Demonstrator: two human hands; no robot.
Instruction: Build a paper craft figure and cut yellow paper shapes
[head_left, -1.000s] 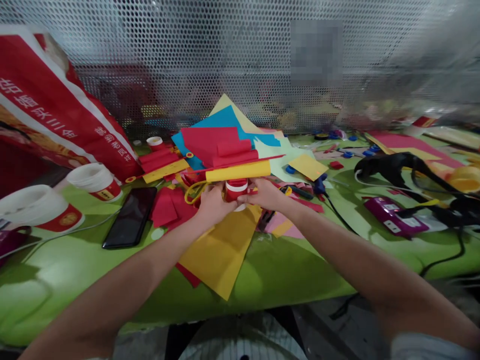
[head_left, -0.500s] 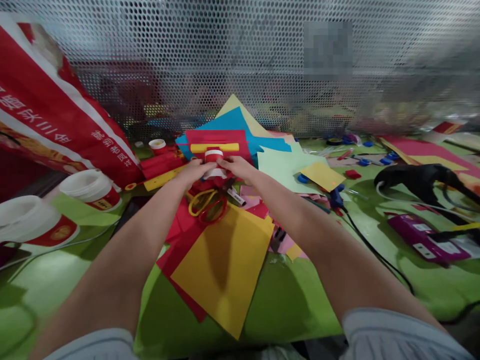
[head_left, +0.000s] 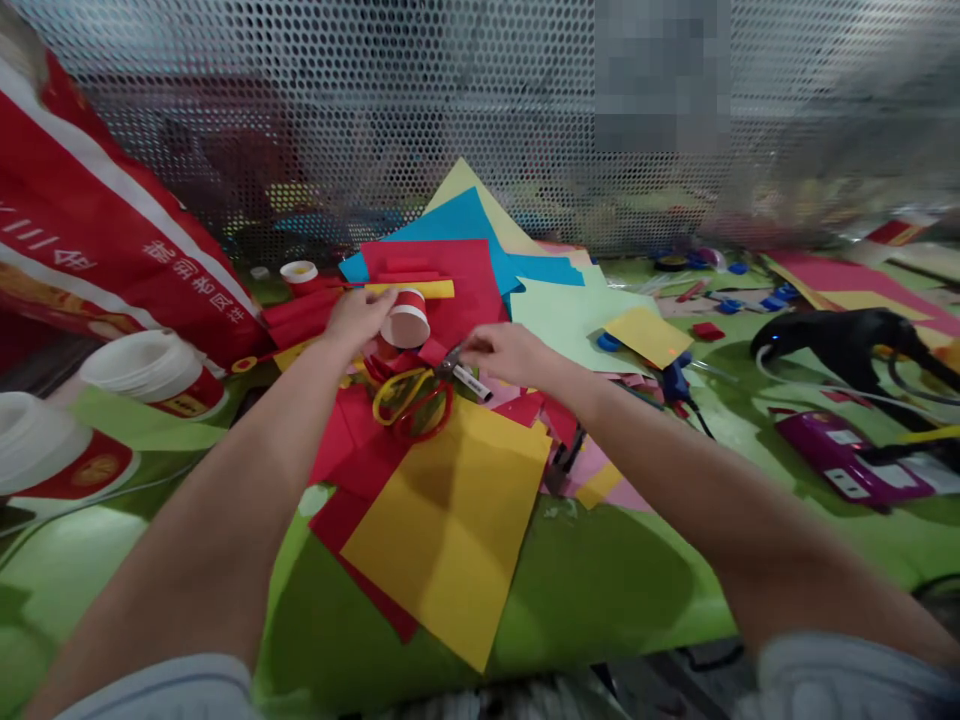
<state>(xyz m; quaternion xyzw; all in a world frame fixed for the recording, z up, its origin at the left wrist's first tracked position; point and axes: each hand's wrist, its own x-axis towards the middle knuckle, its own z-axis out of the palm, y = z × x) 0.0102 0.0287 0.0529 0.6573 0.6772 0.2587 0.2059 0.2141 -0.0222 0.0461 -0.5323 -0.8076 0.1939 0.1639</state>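
Note:
My left hand (head_left: 361,315) has its fingers closed at the left rim of a small red and white paper cup (head_left: 406,320), whose white end faces me. Behind the cup lies a rolled yellow paper tube (head_left: 439,289) on red paper (head_left: 476,262). My right hand (head_left: 491,348) is away from the cup, fingers pinched together beside the scissors' blades; whatever they hold is too small to name. Scissors with yellow and red handles (head_left: 420,408) and a white marker (head_left: 472,383) rest just below. Nearer me lies a yellow sheet (head_left: 450,530) over red paper.
Stacked paper cups (head_left: 154,370) and a red bag (head_left: 112,210) are at the left. Blue paper (head_left: 450,225) and pale green paper (head_left: 559,315) lie at the back. A black glue gun (head_left: 840,345) and purple power strip (head_left: 847,465) are at the right, with cables.
My right hand has left the cup and moved right and slightly nearer, to the scissors' tips. The cup, still at my left hand, has shifted left and tilted.

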